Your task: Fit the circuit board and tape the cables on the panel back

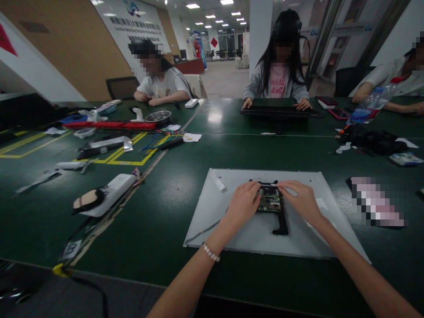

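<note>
A light grey flat panel (311, 243), like the back of a display panel, lies on the green table. On its middle sits a green circuit board (273, 204) in a black plastic frame (281, 224) with an arm reaching toward me. My left hand (243, 201) curls its fingers on the frame's upper left side, partly hiding the board. At the upper right corner, my right hand (298, 198) pinches the frame's edge between thumb and fingers. A thin cable (208, 227) runs from under my left hand across the panel, and a whitish strip (218, 181) lies near the far left corner.
Right of the panel lies a pinkish phone-like object (377, 203), blurred. A white device with a beige pad (106, 194) and cables are to the left. A bottle (371, 106) stands far right. Across the table a co-worker's hands touch a black panel (281, 112); other people sit nearby.
</note>
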The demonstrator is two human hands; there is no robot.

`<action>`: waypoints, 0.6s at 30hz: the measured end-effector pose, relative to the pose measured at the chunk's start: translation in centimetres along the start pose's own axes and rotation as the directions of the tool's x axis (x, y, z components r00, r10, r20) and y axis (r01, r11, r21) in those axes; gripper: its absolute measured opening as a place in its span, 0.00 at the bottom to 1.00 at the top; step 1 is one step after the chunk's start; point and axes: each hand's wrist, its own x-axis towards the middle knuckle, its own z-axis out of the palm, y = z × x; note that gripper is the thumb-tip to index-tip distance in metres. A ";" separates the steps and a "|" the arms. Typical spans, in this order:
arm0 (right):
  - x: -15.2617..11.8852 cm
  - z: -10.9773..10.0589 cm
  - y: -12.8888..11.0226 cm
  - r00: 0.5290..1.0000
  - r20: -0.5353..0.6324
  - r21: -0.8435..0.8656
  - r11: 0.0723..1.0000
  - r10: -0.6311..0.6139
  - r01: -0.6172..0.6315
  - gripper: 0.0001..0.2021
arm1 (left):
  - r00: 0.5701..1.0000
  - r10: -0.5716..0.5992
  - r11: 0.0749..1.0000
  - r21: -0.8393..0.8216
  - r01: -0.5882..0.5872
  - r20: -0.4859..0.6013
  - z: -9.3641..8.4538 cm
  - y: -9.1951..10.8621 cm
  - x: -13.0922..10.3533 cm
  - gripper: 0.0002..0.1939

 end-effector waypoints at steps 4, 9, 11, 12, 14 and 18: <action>2.2 0.4 0.7 0.990 0.088 -0.210 0.970 -0.107 0.123 0.11 | 0.997 -0.078 0.997 0.008 0.079 -0.010 0.6 -1.4 -0.3 0.25; 3.4 1.9 1.6 0.972 0.208 -0.335 0.925 -0.110 0.177 0.12 | 0.992 -0.121 0.991 -0.055 0.123 0.027 1.4 -2.3 -0.6 0.28; 3.3 2.4 1.8 0.966 0.233 -0.340 0.922 -0.110 0.186 0.11 | 0.992 -0.124 0.989 -0.071 0.126 0.024 1.6 -2.3 -0.6 0.28; 3.3 2.6 2.0 0.963 0.245 -0.341 0.920 -0.110 0.192 0.11 | 0.992 -0.126 0.989 -0.076 0.127 0.019 1.7 -2.3 -0.6 0.28; 3.1 2.8 2.1 0.958 0.264 -0.340 0.919 -0.111 0.200 0.11 | 0.992 -0.123 0.989 -0.084 0.124 0.009 1.7 -2.3 -0.6 0.27; 3.2 2.9 2.3 0.956 0.274 -0.329 0.924 -0.105 0.196 0.11 | 0.995 -0.104 0.988 -0.114 0.104 0.001 1.5 -2.2 -0.4 0.25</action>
